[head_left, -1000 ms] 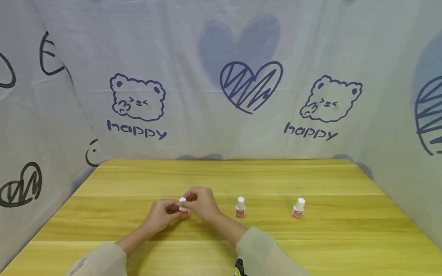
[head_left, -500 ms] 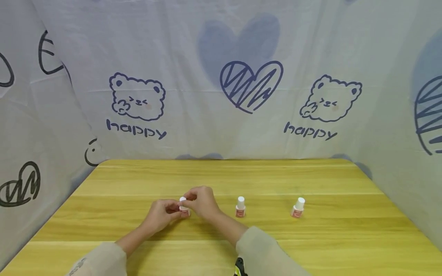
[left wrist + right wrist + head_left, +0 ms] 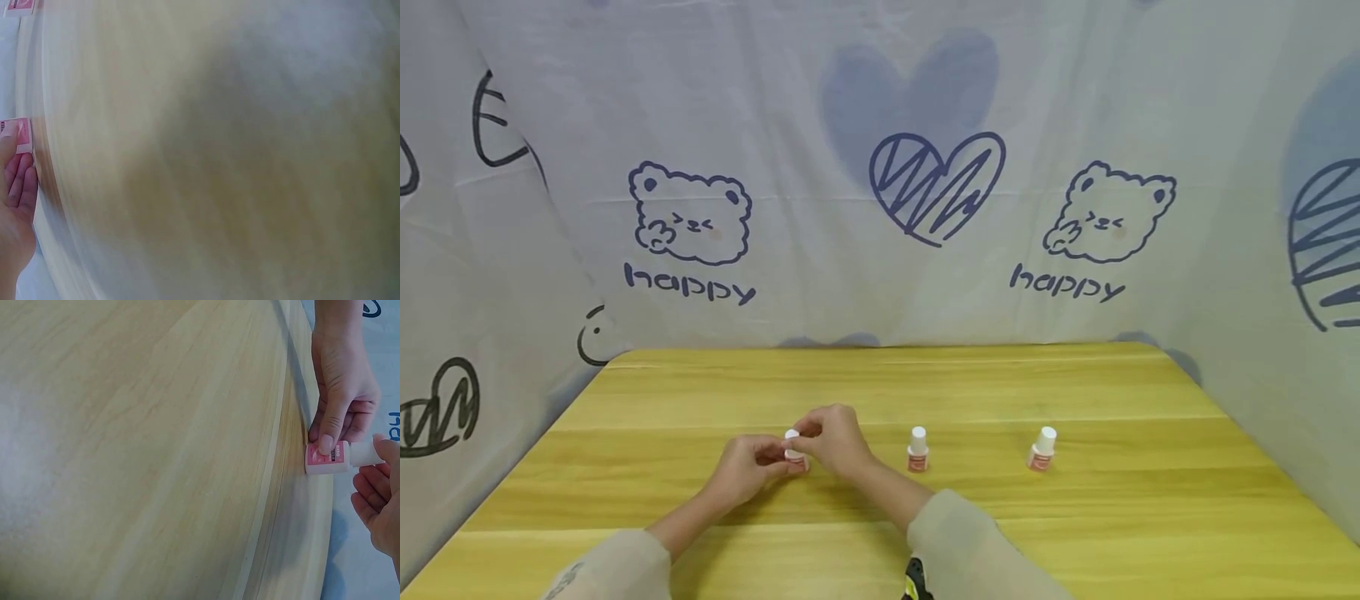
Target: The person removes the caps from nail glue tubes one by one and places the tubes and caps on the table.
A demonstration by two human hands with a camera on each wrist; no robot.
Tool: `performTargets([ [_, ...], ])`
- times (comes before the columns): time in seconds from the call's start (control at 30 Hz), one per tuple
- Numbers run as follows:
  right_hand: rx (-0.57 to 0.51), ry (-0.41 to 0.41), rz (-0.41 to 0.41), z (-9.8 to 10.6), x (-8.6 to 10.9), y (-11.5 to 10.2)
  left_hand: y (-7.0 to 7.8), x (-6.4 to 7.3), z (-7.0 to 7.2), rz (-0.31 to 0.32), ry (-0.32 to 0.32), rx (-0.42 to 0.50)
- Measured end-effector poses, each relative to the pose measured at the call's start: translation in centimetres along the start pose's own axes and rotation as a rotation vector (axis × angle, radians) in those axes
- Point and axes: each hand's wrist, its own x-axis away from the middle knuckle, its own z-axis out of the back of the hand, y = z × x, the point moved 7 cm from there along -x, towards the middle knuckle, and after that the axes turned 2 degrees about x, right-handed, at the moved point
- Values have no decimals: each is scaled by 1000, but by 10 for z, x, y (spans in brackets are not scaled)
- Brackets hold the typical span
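Note:
A small white bottle [image 3: 337, 464] with a pink label and a white cap stands upright on the table, left of the middle. My left hand [image 3: 741, 471] grips its body; in the right wrist view the left thumb lies across the label. With thumb and fingers my right hand [image 3: 838, 442] pinches the white cap [image 3: 364, 454] from the other side. The left wrist view catches only part of the left hand [image 3: 17, 200] and a corner of the pink label [image 3: 24, 132]. Two like bottles stand apart to the right, a middle bottle [image 3: 917, 450] and a right bottle [image 3: 1041, 450].
The wooden table [image 3: 880, 383] has a light yellow grain. Behind it and at both sides hangs a pale cloth [image 3: 820, 275] printed with hearts and bears. The table's far edge meets the back cloth.
Both hands stay on the same bottle, with little movement of the fingers. The whole head view has shifted slightly, so everything sits a little farther left in it.

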Motion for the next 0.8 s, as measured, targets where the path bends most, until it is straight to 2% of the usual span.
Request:
performTargets([
  [0.2, 13, -4, -5, -1, 0, 0, 0, 1, 0, 5, -12, 13],
  [0.4, 16, -16, -13, -3, -2, 3, 1, 0, -1, -24, -24, 2],
  [0.8, 79, -59, 46, -3, -5, -2, 2, -1, -1, -71, -21, -10],
])
